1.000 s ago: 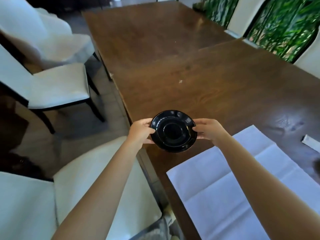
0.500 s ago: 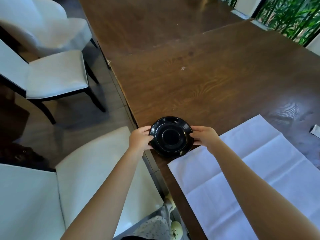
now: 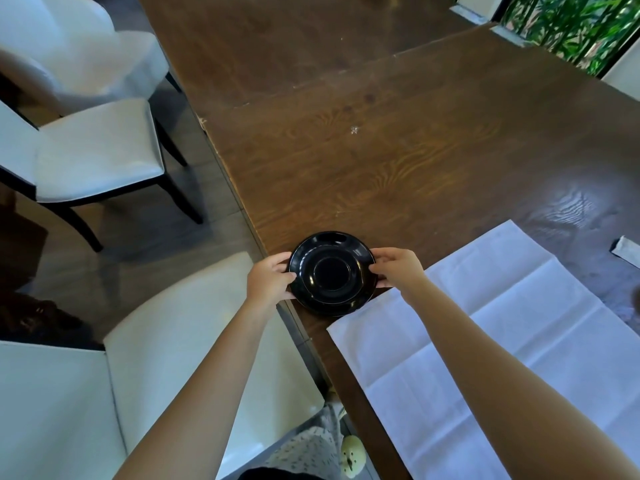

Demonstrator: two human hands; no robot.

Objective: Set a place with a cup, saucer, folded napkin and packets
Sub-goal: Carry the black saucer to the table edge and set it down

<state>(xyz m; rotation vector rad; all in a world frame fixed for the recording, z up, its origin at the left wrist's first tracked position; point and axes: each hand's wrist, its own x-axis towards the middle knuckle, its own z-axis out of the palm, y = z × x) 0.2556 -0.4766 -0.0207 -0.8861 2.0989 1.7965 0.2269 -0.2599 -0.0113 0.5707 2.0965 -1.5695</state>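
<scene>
A glossy black saucer (image 3: 332,273) sits at the near left edge of the dark wooden table (image 3: 398,161). My left hand (image 3: 268,278) grips its left rim and my right hand (image 3: 396,268) grips its right rim. Just right of the saucer a large white napkin (image 3: 485,341) lies unfolded and creased flat on the table; the saucer's near edge touches its corner. A white packet (image 3: 628,251) lies at the far right, cut off by the frame. No cup is in view.
White cushioned chairs stand left of the table, one right below my arms (image 3: 173,341) and another further back (image 3: 93,150). Green plants (image 3: 571,26) show behind glass at the top right. The table continues far ahead.
The saucer, held in both hands, has come down and toward me, from above the table to its near edge beside the napkin. My view has tilted further down.
</scene>
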